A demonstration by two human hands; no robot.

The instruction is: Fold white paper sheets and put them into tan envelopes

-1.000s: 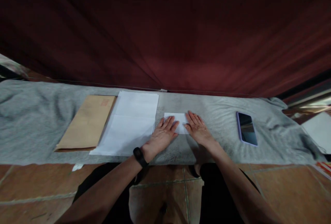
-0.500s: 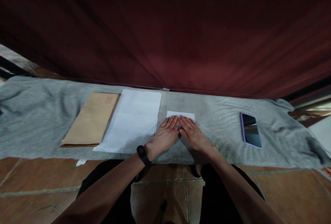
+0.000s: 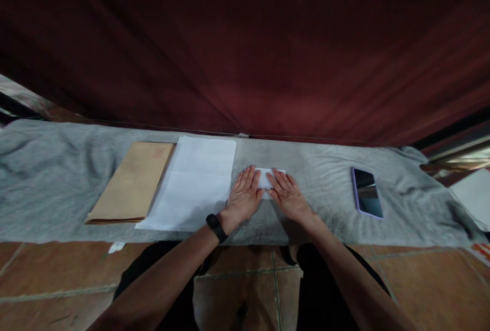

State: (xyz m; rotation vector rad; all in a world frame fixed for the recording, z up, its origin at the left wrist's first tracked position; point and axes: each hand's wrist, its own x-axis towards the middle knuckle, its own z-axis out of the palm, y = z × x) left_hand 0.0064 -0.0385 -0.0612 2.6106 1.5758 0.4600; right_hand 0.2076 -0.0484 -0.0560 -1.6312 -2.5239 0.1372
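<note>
A small folded piece of white paper [image 3: 265, 180] lies flat on the grey cloth [image 3: 317, 168] in front of me. My left hand [image 3: 244, 192] presses flat on its left part, fingers stretched out and palm down. On its right part rests my right hand [image 3: 287, 194], also flat with the fingers extended. Between the two hands the middle of the paper shows; its side edges are mostly covered. Just left of my left hand are large white paper sheets [image 3: 201, 173], with a crease across them.
Beyond the sheets, at the left, lies a brown paper envelope [image 3: 130, 183] with a faint red mark. A phone [image 3: 366, 192] in a purple case is at the right. A dark red curtain [image 3: 245, 55] hangs behind the cloth-covered surface, and floor tiles [image 3: 237, 295] show below.
My hands have slid apart along the small paper, left hand to the left and right hand to the right, uncovering its middle. Both stay flat on it.
</note>
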